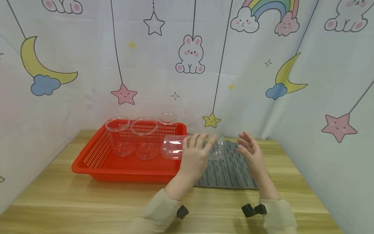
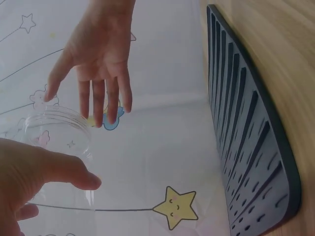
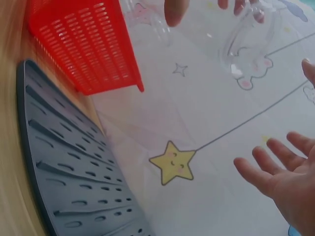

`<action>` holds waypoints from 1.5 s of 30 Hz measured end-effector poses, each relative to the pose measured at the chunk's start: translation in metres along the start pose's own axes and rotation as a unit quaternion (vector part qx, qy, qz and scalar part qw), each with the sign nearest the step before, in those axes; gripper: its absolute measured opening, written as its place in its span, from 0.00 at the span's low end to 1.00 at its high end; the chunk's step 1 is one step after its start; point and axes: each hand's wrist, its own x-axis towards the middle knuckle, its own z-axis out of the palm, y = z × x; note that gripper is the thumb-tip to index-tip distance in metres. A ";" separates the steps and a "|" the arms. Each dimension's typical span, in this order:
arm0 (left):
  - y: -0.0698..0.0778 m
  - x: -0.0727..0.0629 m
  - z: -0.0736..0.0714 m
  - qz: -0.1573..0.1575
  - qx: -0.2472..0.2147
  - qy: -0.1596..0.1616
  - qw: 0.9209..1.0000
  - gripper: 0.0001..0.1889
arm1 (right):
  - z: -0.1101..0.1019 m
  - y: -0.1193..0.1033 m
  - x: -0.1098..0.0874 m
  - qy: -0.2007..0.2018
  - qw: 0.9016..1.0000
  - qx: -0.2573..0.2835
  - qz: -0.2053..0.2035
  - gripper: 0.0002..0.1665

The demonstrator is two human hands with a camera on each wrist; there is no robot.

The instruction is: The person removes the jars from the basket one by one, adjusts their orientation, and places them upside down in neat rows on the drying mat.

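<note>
My left hand [image 1: 195, 156] grips a clear plastic jar [image 1: 172, 147] round its middle. The jar lies sideways in the air, over the right end of the red basket and the grey mat. Its threaded rim [image 2: 59, 118] points toward my right hand [image 1: 253, 154], which is held up with fingers spread, a short gap from the jar. In the left wrist view, the right palm [image 2: 101, 49] faces the rim. Three more clear jars, a left one [image 1: 117, 133], a middle one [image 1: 144, 139] and a back one [image 1: 168, 125], stand upright in the basket.
The red perforated basket [image 1: 128, 175] sits at the left on the wooden table [image 1: 117, 208]. A grey ridged drying mat [image 1: 228, 180] lies beside its right end. Behind and on both sides hangs a white printed curtain [image 1: 155, 71].
</note>
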 end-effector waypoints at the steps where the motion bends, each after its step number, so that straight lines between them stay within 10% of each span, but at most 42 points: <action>1: 0.002 0.000 0.001 0.004 0.006 -0.003 1.000 0.33 | 0.001 0.000 0.000 -0.010 1.000 -0.001 -0.002 0.36; 16: 0.022 -0.003 0.013 0.044 0.060 -0.031 0.997 0.37 | 0.011 0.010 -0.001 -0.148 0.989 -0.030 0.011 0.41; 32: 0.023 -0.004 0.017 0.046 0.049 -0.022 0.998 0.38 | 0.014 0.011 -0.003 -0.134 0.991 0.020 -0.010 0.32; 40: 0.017 0.004 0.004 -0.039 -0.062 -0.075 0.994 0.55 | 0.009 0.010 -0.002 -0.099 0.995 0.020 -0.016 0.32; 45: 0.006 0.008 0.005 -0.153 -0.206 -0.025 0.966 0.56 | 0.004 0.010 -0.001 -0.059 0.998 0.030 -0.020 0.30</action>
